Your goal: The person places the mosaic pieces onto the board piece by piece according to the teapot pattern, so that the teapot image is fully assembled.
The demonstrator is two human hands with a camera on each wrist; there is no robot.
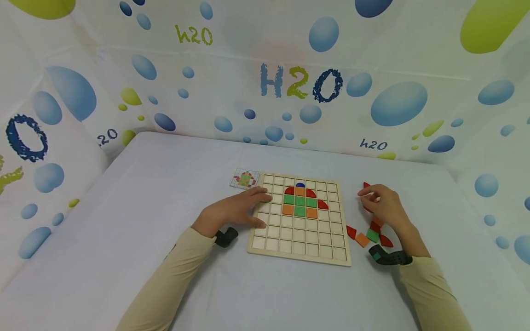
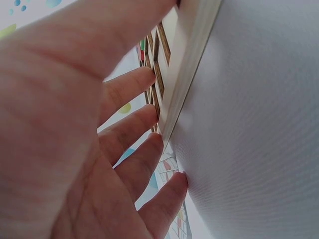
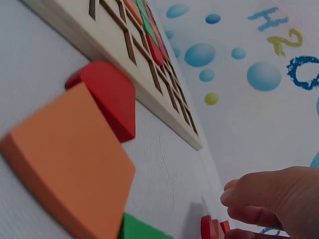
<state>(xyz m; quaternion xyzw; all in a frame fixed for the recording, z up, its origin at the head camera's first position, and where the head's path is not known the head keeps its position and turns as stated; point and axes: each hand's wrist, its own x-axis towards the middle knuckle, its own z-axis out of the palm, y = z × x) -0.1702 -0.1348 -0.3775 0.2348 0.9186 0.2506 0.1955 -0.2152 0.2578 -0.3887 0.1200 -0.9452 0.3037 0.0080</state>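
A light wooden grid board (image 1: 292, 256) lies on the table with green, orange, red and blue pieces set in its upper cells. My left hand (image 1: 236, 209) rests at the board's left edge, fingers spread and fairly straight, fingertips touching the frame. Beyond the board's right side, my right hand (image 1: 387, 204) hovers with bent fingers above loose red pieces; in the right wrist view a red piece (image 3: 207, 228) stands by its fingertips. Nothing shows between those fingers. Nearer me lie an orange square (image 1: 362, 239), a green square (image 1: 372, 236) and a red quarter-round piece (image 1: 351, 231).
A small printed pattern card (image 1: 238, 179) lies at the board's upper left corner, just past my left fingers. Another red piece (image 1: 386, 241) sits under my right wrist. A white cloth with blue and green drops (image 1: 399, 104) hangs behind the table.
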